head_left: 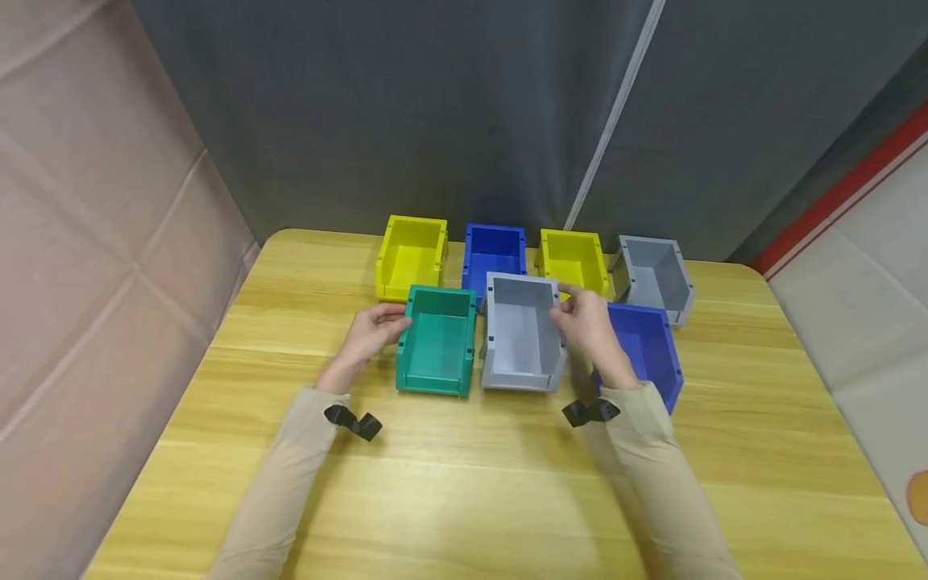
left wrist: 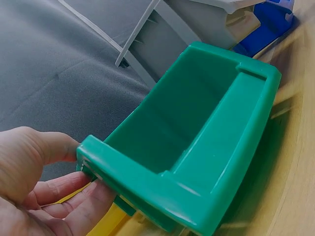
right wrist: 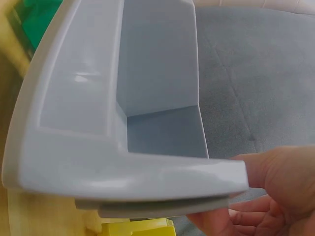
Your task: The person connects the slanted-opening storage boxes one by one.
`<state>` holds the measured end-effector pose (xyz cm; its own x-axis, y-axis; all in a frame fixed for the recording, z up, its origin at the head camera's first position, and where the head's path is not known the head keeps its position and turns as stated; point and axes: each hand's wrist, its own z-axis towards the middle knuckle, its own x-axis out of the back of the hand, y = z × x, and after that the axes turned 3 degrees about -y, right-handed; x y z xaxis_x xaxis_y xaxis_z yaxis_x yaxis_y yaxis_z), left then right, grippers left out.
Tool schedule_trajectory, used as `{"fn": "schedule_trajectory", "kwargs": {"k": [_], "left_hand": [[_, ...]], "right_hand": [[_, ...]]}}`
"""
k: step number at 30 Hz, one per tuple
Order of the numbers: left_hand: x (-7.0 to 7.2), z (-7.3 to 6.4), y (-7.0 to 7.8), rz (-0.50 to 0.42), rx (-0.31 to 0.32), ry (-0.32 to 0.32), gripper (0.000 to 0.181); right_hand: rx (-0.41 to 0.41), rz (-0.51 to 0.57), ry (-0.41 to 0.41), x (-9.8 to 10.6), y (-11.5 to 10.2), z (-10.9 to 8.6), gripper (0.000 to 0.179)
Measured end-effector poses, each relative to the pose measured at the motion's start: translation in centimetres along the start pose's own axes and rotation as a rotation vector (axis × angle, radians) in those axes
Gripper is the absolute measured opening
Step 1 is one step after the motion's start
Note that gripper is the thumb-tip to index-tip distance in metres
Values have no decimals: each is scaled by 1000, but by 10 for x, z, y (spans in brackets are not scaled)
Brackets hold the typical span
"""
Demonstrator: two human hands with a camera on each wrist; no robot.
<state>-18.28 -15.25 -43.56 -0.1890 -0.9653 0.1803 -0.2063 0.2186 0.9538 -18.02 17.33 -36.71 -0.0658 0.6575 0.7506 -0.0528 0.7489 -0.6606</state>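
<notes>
Green bin (head_left: 437, 342) pinched between thumb and fingers by left hand (head_left: 368, 333); right hand (head_left: 590, 329) likewise pinches nearer gray bin (head_left: 522, 334).

Green bin (head_left: 435, 346), light-grey bin (head_left: 520, 338); yellow tabletop (head_left: 435, 499) (wood-grain streaks); beige sleeves (head_left: 290, 463).

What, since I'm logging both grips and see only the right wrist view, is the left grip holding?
Observer: The left grip pinches the left side of a green bin.
Operator: Noted. And what stands farther back on the table?
Observer: A row of four: from left to right, a yellow bin, a blue bin, a second yellow bin and a rear grey bin.
</notes>
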Motion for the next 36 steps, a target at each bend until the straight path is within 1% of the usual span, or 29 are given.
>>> {"fn": "schedule_trajectory", "kwargs": {"k": [6,11,19,27,32,36], "left_hand": [[0,0,0,2,-10,-2,38],[0,0,1,3,-9,-6,39],[0,0,0,5,-16,-4,38],[0,-1,0,11,-11,-8,39],[0,-1,0,8,-10,-4,39],[0,-1,0,6,-11,-3,38]], "right_hand": [[11,-1,2,1,-3,-1,44],[-16,-1,5,2,-7,-2,44],[-39,12,-12,1,-10,-1,44],[-23,-2,4,-2,-8,-1,43],[-58,28,-9,-1,-9,-1,45],[-84,82,-23,1,-10,-2,46]]}}
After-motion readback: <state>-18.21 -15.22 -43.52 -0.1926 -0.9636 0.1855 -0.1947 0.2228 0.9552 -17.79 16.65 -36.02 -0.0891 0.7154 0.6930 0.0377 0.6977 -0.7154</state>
